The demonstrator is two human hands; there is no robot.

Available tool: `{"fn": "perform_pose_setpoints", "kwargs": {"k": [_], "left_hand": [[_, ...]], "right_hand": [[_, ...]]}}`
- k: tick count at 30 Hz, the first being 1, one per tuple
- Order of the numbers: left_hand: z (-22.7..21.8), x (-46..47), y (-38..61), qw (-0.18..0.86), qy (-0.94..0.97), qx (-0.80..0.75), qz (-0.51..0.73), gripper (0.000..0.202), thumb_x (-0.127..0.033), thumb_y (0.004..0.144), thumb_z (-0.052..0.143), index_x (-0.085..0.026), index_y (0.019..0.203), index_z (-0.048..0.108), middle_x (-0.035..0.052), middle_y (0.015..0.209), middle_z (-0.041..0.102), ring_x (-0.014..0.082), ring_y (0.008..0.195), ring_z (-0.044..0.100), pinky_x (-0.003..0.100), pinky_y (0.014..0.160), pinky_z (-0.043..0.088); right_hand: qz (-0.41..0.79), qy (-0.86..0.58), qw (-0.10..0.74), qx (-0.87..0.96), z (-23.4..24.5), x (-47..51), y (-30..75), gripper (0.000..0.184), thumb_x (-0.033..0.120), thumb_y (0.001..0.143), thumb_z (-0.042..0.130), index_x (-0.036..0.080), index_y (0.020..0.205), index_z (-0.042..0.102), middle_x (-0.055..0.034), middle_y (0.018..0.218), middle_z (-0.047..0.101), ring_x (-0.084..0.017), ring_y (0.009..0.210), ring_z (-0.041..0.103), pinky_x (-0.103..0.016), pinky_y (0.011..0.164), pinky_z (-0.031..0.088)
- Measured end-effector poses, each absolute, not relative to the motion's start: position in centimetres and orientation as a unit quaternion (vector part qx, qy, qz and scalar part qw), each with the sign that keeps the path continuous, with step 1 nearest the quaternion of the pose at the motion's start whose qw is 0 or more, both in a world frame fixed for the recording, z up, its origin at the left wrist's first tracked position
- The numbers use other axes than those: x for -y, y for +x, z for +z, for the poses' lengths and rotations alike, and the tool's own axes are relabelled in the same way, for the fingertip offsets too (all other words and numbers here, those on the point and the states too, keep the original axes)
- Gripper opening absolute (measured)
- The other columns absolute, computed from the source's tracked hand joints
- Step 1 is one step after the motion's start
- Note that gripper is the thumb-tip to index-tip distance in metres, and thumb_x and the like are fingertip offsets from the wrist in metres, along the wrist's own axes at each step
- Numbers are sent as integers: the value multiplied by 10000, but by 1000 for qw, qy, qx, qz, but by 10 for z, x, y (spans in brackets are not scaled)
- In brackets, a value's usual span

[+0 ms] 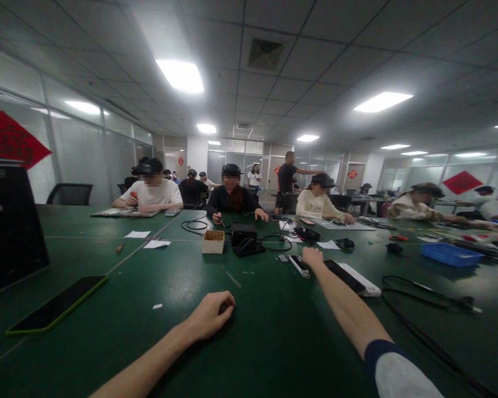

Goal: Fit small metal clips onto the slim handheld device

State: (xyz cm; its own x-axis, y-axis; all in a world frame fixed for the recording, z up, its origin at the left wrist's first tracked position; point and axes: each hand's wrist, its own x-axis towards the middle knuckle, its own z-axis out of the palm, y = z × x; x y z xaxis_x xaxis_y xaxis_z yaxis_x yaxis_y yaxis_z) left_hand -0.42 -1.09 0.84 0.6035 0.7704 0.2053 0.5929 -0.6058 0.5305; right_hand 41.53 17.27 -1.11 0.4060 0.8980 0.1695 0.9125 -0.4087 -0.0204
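My left hand rests on the green tabletop, its fingers loosely curled with a gap between thumb and forefinger; I see nothing in it. Stretched out farther forward, my right hand has its fingers closed and turned away from me, so whatever they hold, if anything, is hidden. Just left of it lies a narrow white-and-black device, beside a small metal piece. A larger flat white device with a black top lies to the right, next to my right forearm.
A small cardboard box and a black device on a stand are ahead. Black cables and a blue tray are at right. At left lie a green-edged phone and a screwdriver. Several people sit opposite.
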Motion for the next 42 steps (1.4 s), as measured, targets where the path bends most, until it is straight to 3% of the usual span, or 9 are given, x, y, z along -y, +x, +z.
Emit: {"fn": "perform_pose_setpoints", "kwargs": {"k": [19, 26, 32, 42], "left_hand": [[15, 15, -5, 226, 866, -396, 204, 229, -299, 871, 436, -174, 968, 601, 28, 916, 623, 138, 785, 566, 243, 715, 446], [9, 11, -4, 196, 871, -397, 214, 220, -311, 864, 448, -176, 936, 606, 34, 914, 631, 155, 802, 567, 257, 736, 442], [4, 7, -6, 205, 874, -382, 218, 221, -296, 868, 444, -178, 959, 606, 30, 924, 628, 149, 807, 574, 250, 726, 442], [7, 9, -5, 200, 875, -384, 218, 225, -301, 872, 444, -170, 957, 606, 33, 917, 630, 148, 796, 570, 251, 723, 443]], "right_hand": [[-83, -820, 64, 562, -5, -159, 404, 308, 115, 839, 449, 102, 1089, 630, -189, 1133, 608, -291, 1109, 537, -379, 874, 414], [-56, -818, 91, 566, 3, -148, 383, 330, 235, 855, 447, 90, 1095, 622, -213, 1131, 600, -308, 1086, 550, -370, 848, 435], [-13, -814, 99, 573, -7, -129, 366, 465, 456, 836, 472, 101, 1104, 607, -211, 1122, 605, -327, 1029, 583, -390, 812, 462], [31, -817, 110, 565, -12, -130, 370, 397, 351, 792, 542, 103, 1094, 612, -213, 1093, 615, -317, 979, 613, -365, 765, 480]]}}
